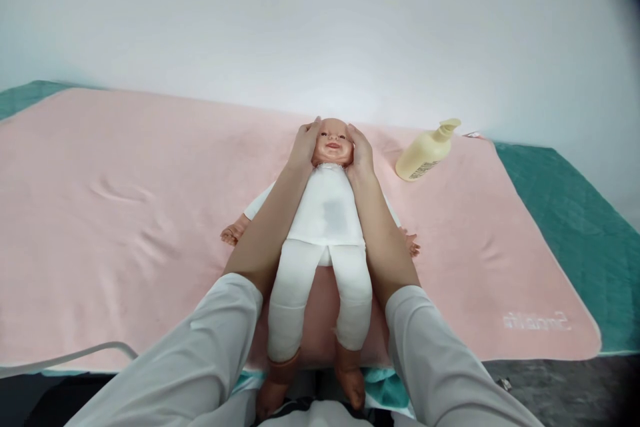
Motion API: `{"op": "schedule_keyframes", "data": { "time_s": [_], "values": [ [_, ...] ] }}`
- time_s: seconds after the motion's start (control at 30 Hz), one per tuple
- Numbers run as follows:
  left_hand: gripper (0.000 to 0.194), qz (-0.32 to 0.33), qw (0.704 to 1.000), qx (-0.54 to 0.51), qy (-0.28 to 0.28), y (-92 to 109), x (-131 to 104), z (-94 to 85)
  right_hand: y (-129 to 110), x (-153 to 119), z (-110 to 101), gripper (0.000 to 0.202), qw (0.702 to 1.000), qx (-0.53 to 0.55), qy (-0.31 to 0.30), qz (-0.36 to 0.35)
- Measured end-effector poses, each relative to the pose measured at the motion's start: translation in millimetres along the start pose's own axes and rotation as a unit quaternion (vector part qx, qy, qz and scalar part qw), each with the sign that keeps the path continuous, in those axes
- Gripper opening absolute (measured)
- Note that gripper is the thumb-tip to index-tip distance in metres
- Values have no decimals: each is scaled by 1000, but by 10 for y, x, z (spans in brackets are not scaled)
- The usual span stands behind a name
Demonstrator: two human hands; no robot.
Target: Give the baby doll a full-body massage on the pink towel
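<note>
I stretch both my bare forearms (273,227) forward, one along each side of the baby doll (330,207) with white cloth body and flesh-coloured head (333,140). My left hand (304,145) and my right hand (362,148) are open and a little curved, each palm laid against one side of this head, with thumbs near the forehead. The doll lies on its back on a smooth pink mat (150,227), its feet (349,380) toward me. The mat has pale writing (536,321) near its right corner, which I cannot read surely. To the right of the head is a pale yellow pump bottle (425,155); its dark printed letters are too small for me to read. Green quilted cloth (575,213) shows under the mat.
</note>
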State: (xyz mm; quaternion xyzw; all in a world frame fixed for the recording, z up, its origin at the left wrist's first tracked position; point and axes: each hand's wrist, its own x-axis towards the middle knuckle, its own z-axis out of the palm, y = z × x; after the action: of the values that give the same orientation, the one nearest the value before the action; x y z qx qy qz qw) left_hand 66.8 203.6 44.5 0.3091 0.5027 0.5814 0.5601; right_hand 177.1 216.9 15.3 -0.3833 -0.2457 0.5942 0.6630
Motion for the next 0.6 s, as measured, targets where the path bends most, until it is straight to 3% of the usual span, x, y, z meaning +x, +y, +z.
{"op": "schedule_keyframes", "data": {
  "time_s": [0.27,0.6],
  "values": [
    [38,-2,1000,23,3,97,-192,-7,-36,-64,7,46,999,-33,10,-20],
    [31,14,1000,10,-9,28,-85,-10,-11,7,-11,41,999,-43,21,-22]
  ]
}}
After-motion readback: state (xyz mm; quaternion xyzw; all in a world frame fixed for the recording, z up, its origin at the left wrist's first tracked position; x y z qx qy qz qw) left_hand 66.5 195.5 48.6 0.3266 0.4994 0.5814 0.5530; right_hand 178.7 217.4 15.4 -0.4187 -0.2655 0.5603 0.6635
